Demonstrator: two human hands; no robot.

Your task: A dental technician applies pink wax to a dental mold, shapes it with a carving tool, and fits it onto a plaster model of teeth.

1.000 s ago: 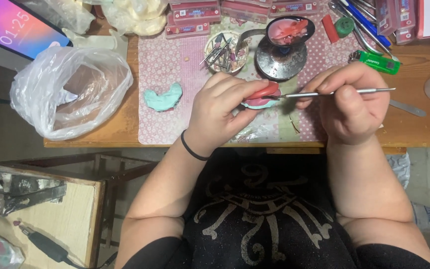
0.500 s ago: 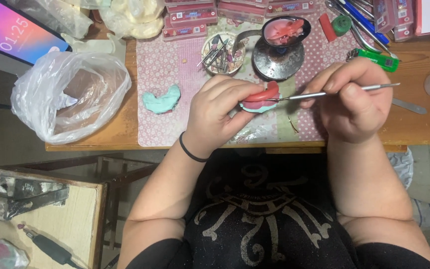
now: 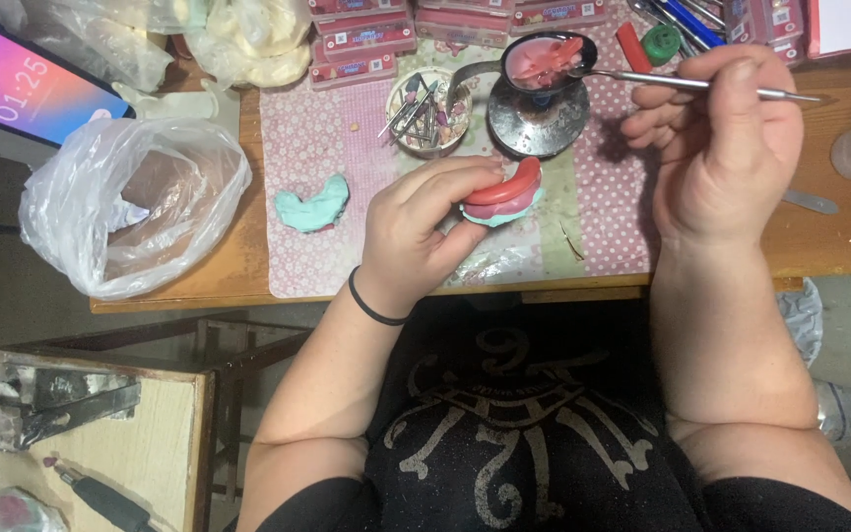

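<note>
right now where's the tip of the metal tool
In the head view, the tool in the right hand reaches left; its tip sits in the small ladle of pink wax, above the left hand.

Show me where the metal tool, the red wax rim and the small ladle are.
metal tool [image 3: 687, 84], head view, on its thin shaft.
red wax rim [image 3: 504, 184], head view, on its curved top.
small ladle [image 3: 544, 59], head view, on its bowl.

Warm, fairly dim overhead light, soft shadows, mild blur, slightly grainy.
</note>
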